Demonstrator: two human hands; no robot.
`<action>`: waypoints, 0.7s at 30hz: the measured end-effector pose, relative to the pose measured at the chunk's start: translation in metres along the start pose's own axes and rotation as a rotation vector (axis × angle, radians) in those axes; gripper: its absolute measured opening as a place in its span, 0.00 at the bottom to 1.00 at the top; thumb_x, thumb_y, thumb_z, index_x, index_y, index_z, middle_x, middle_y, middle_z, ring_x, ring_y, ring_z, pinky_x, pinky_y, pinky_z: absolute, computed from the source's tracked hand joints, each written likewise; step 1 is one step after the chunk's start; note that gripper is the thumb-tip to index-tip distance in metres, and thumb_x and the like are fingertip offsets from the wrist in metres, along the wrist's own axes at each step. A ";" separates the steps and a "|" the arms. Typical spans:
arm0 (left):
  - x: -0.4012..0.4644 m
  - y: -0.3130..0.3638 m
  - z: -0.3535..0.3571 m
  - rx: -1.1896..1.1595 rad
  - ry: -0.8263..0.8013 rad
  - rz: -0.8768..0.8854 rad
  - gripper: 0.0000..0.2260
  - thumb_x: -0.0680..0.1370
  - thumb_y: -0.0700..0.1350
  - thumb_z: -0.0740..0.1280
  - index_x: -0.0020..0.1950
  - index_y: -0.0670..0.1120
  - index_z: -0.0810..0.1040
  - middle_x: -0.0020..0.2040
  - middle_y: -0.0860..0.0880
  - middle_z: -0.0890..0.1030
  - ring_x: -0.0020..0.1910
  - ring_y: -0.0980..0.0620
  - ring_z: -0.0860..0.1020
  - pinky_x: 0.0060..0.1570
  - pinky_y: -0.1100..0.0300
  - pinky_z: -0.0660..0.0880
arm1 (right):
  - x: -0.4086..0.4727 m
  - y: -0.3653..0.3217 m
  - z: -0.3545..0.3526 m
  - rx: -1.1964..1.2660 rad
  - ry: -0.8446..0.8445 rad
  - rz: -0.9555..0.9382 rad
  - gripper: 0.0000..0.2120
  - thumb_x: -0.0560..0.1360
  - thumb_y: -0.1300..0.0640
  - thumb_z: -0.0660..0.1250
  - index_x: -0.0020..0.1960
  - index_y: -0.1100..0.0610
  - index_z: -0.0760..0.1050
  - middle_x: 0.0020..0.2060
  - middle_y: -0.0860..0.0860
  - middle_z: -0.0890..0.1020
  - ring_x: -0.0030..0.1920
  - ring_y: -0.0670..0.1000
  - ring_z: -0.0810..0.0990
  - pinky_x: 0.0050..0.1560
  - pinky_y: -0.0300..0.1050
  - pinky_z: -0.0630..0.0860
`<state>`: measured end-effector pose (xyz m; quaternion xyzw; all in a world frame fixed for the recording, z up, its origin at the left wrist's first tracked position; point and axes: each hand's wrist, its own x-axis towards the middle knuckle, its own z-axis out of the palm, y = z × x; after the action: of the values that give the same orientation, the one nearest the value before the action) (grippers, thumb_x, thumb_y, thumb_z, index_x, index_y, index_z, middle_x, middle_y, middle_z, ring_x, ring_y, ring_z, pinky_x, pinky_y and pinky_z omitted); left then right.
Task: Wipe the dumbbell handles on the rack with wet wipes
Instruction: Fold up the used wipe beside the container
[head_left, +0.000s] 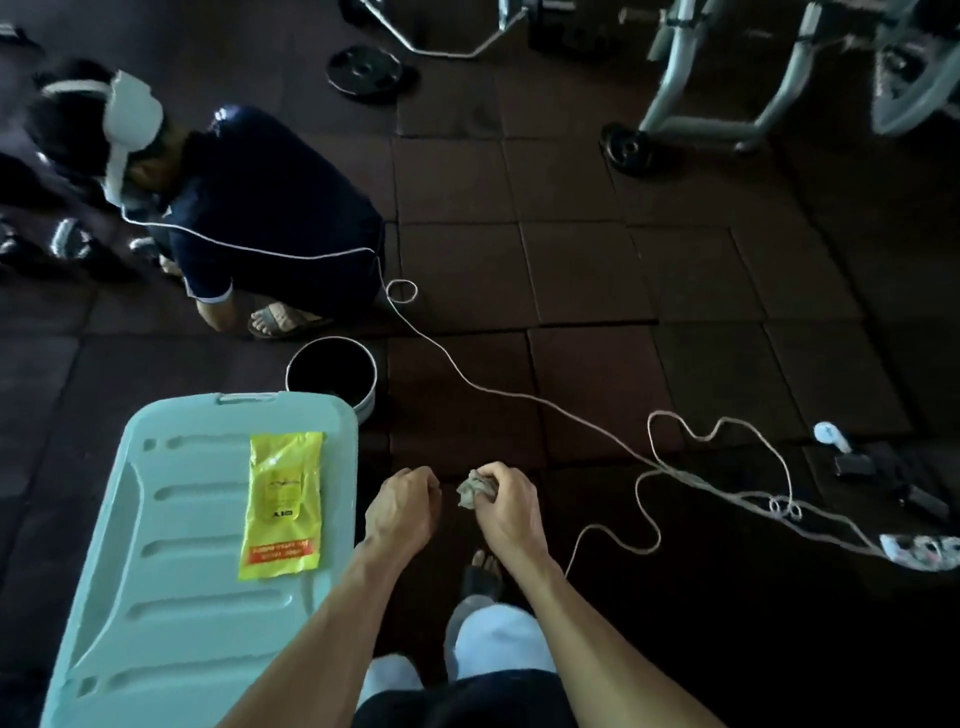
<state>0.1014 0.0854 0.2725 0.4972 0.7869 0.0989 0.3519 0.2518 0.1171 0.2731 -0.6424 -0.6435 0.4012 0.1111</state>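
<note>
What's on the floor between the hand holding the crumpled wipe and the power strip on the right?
In the head view, loose white cable lies looped on dark floor mats between the right hand, which grips the wipe, and the power strip.

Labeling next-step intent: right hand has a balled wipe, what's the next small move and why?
Probably drop the crumpled wipe, gripped by the right hand, into the bucket ahead-left: it looks used and grey, and the yellow wipe pack lies within reach of the left hand.

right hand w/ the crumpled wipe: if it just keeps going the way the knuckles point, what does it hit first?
Probably nothing close. The right hand, holding the crumpled wipe, points up-frame over bare floor tiles; the white cable crosses that line on the floor, lower down. The bucket sits off to the left. Depth is unclear.
</note>
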 end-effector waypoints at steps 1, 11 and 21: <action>0.013 0.006 -0.003 -0.024 0.012 -0.018 0.07 0.79 0.46 0.63 0.52 0.49 0.80 0.49 0.48 0.79 0.49 0.45 0.79 0.46 0.51 0.78 | 0.017 -0.004 -0.008 -0.022 -0.007 -0.020 0.10 0.78 0.63 0.66 0.57 0.56 0.80 0.51 0.51 0.79 0.46 0.43 0.77 0.43 0.24 0.71; 0.110 0.009 -0.056 -0.235 0.239 -0.339 0.07 0.77 0.45 0.62 0.41 0.49 0.76 0.44 0.46 0.82 0.46 0.43 0.81 0.41 0.53 0.75 | 0.170 -0.098 -0.011 -0.173 -0.302 -0.247 0.10 0.78 0.66 0.64 0.56 0.58 0.80 0.52 0.52 0.78 0.45 0.44 0.80 0.48 0.31 0.78; 0.192 -0.013 -0.113 -0.407 0.426 -0.612 0.10 0.79 0.43 0.62 0.56 0.44 0.79 0.54 0.41 0.81 0.56 0.40 0.78 0.54 0.50 0.74 | 0.289 -0.201 0.047 -0.393 -0.559 -0.511 0.13 0.76 0.67 0.64 0.58 0.61 0.80 0.52 0.58 0.77 0.50 0.56 0.79 0.55 0.41 0.74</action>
<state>-0.0315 0.2644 0.2613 0.1298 0.9177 0.2436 0.2857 0.0297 0.3936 0.2672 -0.3378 -0.8515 0.3893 -0.0962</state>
